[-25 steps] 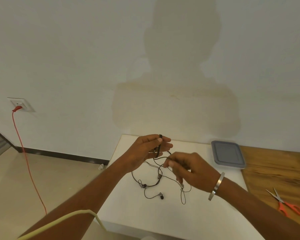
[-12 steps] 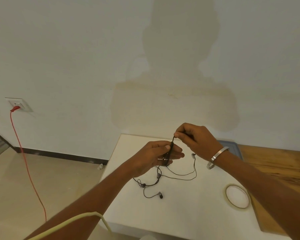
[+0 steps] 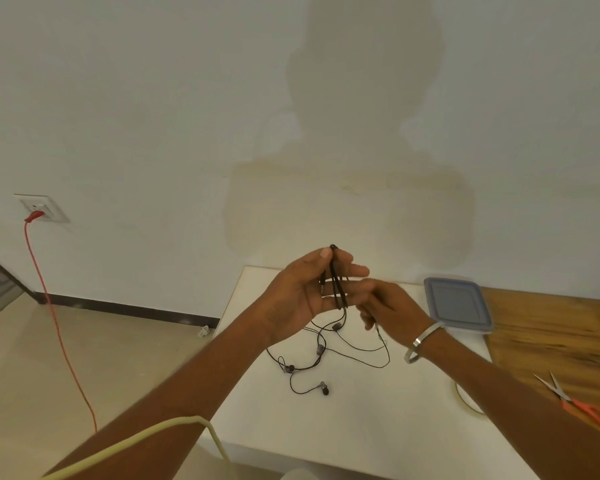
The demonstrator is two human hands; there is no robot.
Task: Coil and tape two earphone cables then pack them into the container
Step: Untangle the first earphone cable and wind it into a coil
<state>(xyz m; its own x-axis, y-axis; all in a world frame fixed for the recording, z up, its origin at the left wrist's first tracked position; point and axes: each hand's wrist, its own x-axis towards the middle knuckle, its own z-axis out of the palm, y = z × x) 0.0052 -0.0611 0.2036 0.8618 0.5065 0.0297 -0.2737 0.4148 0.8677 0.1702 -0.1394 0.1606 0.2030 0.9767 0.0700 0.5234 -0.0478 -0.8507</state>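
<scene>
Filling the lower frame, the white table [image 3: 343, 427] carries my container [image 3: 457, 304] at right; my left hand [image 3: 302, 299] pinches black earphone cable [image 3: 336, 285] loops at centre, my right hand [image 3: 392, 311] closes on its trailing strand

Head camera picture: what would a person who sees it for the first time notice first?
First, the two hands raised over the white table: the left hand holds several loops of black earphone cable upright, and the right hand meets it from the right. Loose cable with earbuds trails on the table below. Further right, a closed grey container lies at the table's far edge, and orange-handled scissors lie on the wooden surface.
</scene>
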